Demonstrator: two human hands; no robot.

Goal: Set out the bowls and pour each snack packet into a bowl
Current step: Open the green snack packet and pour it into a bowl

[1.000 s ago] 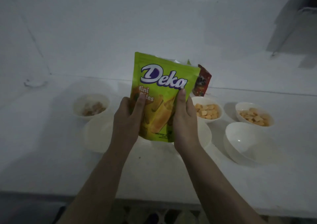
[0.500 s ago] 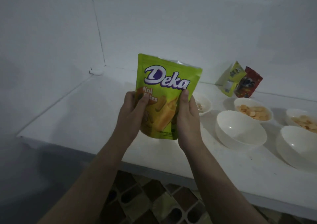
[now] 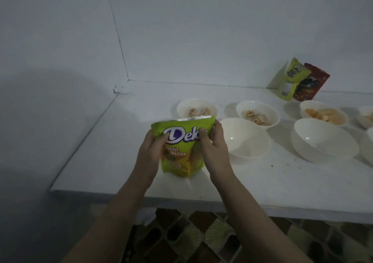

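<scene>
The green snack packet (image 3: 181, 147) is gripped upright by the left hand (image 3: 151, 151) and right hand (image 3: 214, 145) above the surface (image 3: 262, 178), left of the empty bowl (image 3: 244, 139). If torn abruptly, contents could be scattered.

One view only, head-worn, wide-angle. Looks forward and down from above the near edge of white counter (image 3: 105, 162), close over both forearms. Faces the wall corner (image 3: 123, 81) at upper left; counter runs off frame right; patterned floor (image 3: 191, 236) visible below the edge. Dim lighting.
</scene>
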